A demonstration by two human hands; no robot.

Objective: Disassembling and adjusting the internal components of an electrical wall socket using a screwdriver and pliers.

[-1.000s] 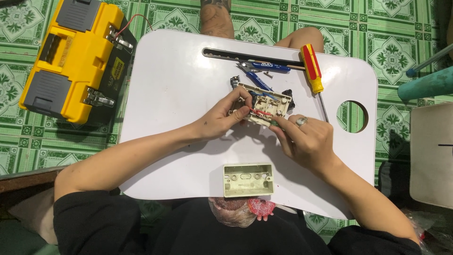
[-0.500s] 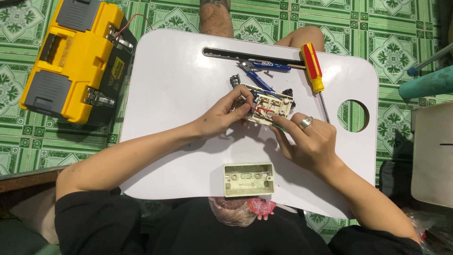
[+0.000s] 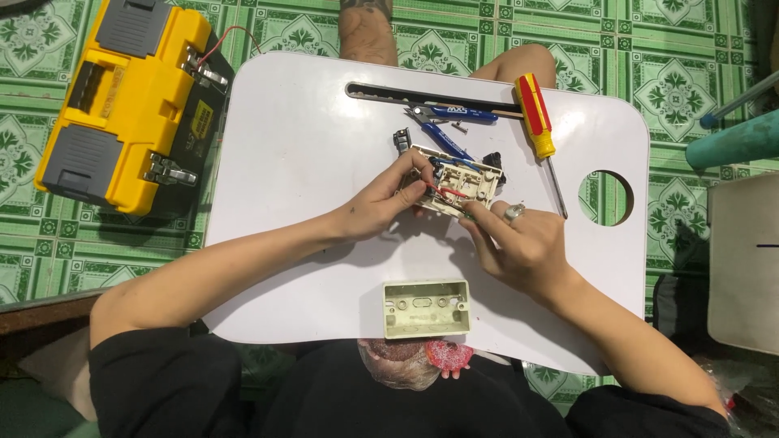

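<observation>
Hands meet at the white table's [image 3: 308, 162] centre, left hand [image 3: 381, 203] and right hand [image 3: 519, 243] both pinched closed on the cream switch plate [image 3: 454, 182], mounting box [image 3: 426, 308] at six o'clock, screwdriver [image 3: 540, 130] at one.

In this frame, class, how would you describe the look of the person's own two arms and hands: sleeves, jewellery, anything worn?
Both forearms are bare from the elbow down, with black short sleeves covering the upper arms. The right hand wears a silver ring on one finger. The left hand shows no ring, glove or watch. No gloves on either hand.
</observation>
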